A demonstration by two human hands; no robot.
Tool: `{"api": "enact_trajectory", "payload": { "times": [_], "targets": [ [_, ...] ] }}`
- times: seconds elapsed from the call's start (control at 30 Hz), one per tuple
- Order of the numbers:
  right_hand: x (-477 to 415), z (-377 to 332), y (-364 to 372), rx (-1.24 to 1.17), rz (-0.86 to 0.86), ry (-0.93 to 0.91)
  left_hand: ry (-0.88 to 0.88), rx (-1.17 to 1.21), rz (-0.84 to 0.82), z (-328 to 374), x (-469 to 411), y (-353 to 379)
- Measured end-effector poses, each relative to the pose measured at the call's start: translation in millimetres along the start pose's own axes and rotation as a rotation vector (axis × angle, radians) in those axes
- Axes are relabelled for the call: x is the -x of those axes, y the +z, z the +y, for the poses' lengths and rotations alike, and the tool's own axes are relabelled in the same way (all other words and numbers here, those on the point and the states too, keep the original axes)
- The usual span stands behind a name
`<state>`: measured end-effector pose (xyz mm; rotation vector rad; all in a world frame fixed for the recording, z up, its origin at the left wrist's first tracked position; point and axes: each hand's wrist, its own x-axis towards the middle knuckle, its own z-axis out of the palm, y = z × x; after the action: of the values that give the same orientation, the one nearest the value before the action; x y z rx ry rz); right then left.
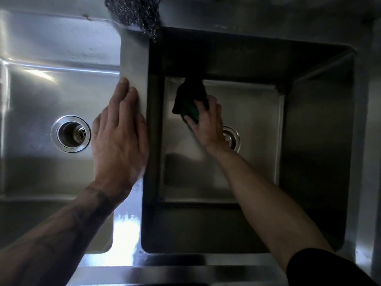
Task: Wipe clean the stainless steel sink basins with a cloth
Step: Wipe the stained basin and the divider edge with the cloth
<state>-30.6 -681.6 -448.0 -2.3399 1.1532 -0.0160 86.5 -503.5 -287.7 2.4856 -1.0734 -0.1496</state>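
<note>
Steel sink (321, 141), left hand (119, 139) flat on divider (134, 58), right hand (208, 122) round cloth (189, 98)

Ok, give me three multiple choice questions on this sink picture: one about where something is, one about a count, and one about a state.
1. Where does the left hand rest?
A) on a tap
B) inside a bucket
C) flat on the divider between the two basins

2. How many drains show?
A) two
B) one
C) four

3. What is the right hand doing?
A) hanging idle, holding nothing
B) gripping the cloth
C) lifting a plate

Answers:
1 C: its fingers lie straight on the steel strip.
2 A: the left drain sits in the left basin, and the right drain is partly hidden behind the right wrist.
3 B: its fingers curl round the cloth, low in the right basin.
</note>
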Motion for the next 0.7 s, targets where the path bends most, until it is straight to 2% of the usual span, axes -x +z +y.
{"api": "enact_trajectory", "payload": {
  "times": [0.07,0.1,0.23,0.27,0.43,0.5,0.63,0.7],
  "targets": [
    [-6.1,7.0,-4.6,0.092,-0.025,-0.112,-0.004,0.0,0.004,0.2,-0.2,-0.3],
    [-10.7,13.0,-8.7,0.114,0.0,-0.098,-0.003,0.001,0.007,0.3,-0.3,-0.3],
    [-21.1,16.4,-15.3,0.071,0.14,0.258,-0.016,-0.002,0.017,1.8,0.2,-0.2],
    [-19.1,8.5,-12.1,0.045,0.158,0.297,-0.019,0.0,0.02,1.7,-0.1,-0.4],
    [-14.4,-38.0,2.5,0.044,0.031,0.24,-0.014,0.019,0.024,1.8,-1.0,0.0],
    [-23.6,-61.0,4.2,-0.147,0.017,0.332,-0.014,0.024,0.019,1.2,-1.3,0.1],
    [-27.3,-102.2,8.7,-0.883,-0.07,0.534,-0.012,0.023,0.005,0.0,-0.9,-0.1],
    [-21.5,-103.9,13.2,-1.075,-0.065,0.541,-0.015,0.02,0.004,-0.3,-0.8,-0.5]
  ]
}}
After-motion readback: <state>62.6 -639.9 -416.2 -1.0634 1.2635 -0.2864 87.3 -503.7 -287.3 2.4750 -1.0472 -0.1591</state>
